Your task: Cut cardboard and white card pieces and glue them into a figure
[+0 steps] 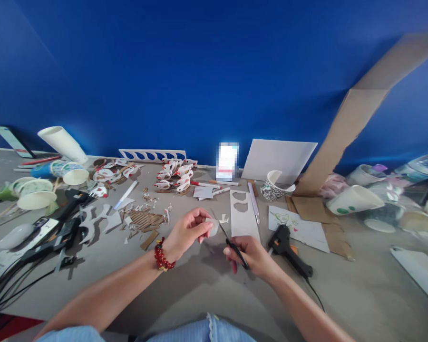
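My left hand [194, 227], with a red bead bracelet at the wrist, pinches a small piece of white paper [213, 228]. In my right hand [248, 254] is a pair of black-handled scissors [231, 243], fingers wrapped round the handles. The blades point up and left, close against the right side of the paper; whether they touch it I cannot tell. A thin white scrap [224, 218] shows just beyond the blades. Behind my right hand lies a white card strip [243, 216] with rounded cut-outs. To the right rests a black glue gun [288, 249].
Several small white-and-red paper shapes [174, 173] stand near the wall. Torn cardboard bits [146, 221] are scattered left of my hand. A lit phone [227, 161] leans at the back. Paper cups [355, 199] crowd the right; cables and a power strip [21, 251] lie left.
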A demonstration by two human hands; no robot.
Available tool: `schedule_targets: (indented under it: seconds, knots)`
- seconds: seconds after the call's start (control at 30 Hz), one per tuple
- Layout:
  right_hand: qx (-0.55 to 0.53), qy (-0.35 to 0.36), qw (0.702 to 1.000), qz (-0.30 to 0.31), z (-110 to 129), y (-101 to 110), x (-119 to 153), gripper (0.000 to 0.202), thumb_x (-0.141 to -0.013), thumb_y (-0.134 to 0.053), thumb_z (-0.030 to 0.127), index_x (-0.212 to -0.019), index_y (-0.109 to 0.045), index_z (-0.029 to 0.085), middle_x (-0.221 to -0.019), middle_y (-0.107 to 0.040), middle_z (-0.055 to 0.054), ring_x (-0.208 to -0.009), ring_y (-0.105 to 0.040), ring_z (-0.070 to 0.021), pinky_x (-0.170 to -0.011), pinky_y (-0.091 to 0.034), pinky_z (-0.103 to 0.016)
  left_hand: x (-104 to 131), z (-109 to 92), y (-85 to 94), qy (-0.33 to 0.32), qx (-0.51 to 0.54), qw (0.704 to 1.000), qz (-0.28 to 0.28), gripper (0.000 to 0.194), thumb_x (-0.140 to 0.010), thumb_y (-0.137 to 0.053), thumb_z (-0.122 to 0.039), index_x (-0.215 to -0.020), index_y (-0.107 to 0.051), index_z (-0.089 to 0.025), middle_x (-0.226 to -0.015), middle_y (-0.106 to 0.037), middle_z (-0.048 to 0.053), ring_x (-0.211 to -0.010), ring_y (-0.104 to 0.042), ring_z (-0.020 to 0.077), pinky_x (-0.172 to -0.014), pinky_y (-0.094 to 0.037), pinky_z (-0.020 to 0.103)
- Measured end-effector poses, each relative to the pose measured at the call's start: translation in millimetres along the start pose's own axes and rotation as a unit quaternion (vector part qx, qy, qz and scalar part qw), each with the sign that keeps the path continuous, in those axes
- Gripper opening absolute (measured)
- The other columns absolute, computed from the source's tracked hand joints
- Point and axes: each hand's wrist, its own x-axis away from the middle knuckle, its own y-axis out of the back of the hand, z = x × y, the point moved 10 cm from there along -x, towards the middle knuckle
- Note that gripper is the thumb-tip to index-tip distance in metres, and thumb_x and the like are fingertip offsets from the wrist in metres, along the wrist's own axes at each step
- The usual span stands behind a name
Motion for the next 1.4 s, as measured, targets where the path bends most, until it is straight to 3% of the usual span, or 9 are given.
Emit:
schedule_targets:
  seconds: [0.27,0.63,0.9,1.13,1.4]
  knots:
    - [0.042,-0.004,0.999,0.010,-7.6,2.1,0.8,0.045,-0.079,-0.065,0.058,-0.064,-0.059,0.016,-0.049,-0.063,0.000,-0.043,-0.047,-0.0098,-0.045,-0.028,-0.021,0.2,-2.8,2.7,-0.004,-0.021,1.000,-0.002,0.016,-0.085,-0.063,-0.030,-0.092,-0.056,-0.017,-0.063,-0.051,-0.005,-0.052,-0.041,0.0063,-0.048,-0.032,0.018]
    - [0.025,-0.027,0.999,-0.008,-13.2,5.3,0.6,0.047,-0.078,-0.066,0.060,-0.062,-0.057,0.017,-0.045,-0.060,0.001,-0.042,-0.046,-0.0098,-0.046,-0.029,-0.022,2.0,-10.0,4.6,-0.007,-0.044,0.999,-0.016,0.022,-0.084,-0.065,-0.034,-0.094,-0.054,-0.018,-0.064,-0.057,-0.004,-0.051,-0.045,0.0068,-0.049,-0.034,0.019]
    - [-0.013,0.029,0.999,0.017,11.1,-2.5,4.6,0.052,-0.079,-0.060,0.066,-0.066,-0.058,0.015,-0.060,-0.067,-0.004,-0.053,-0.049,-0.0110,-0.049,-0.031,-0.023,4.1,-12.3,-4.8,-0.024,0.001,1.000,0.010,0.017,-0.089,-0.060,-0.032,-0.090,-0.048,-0.019,-0.070,-0.064,-0.001,-0.054,-0.053,0.0091,-0.056,-0.042,0.022]
    - [-0.035,0.038,0.997,0.053,9.1,-10.6,5.7,0.055,-0.079,-0.060,0.067,-0.071,-0.060,0.013,-0.062,-0.068,-0.005,-0.057,-0.055,-0.0126,-0.054,-0.035,-0.023,3.0,-6.1,-7.9,-0.021,-0.002,0.999,0.024,0.015,-0.090,-0.059,-0.029,-0.092,-0.049,-0.019,-0.067,-0.063,-0.002,-0.053,-0.054,0.0088,-0.054,-0.042,0.021]
    - [-0.049,0.035,0.997,0.039,13.2,-8.2,4.8,0.056,-0.077,-0.060,0.069,-0.071,-0.060,0.014,-0.061,-0.068,-0.005,-0.055,-0.056,-0.0133,-0.054,-0.035,-0.024,5.5,-7.8,-7.3,-0.021,0.010,1.000,0.010,0.018,-0.089,-0.061,-0.032,-0.089,-0.049,-0.019,-0.071,-0.067,0.000,-0.055,-0.058,0.0106,-0.059,-0.045,0.024]
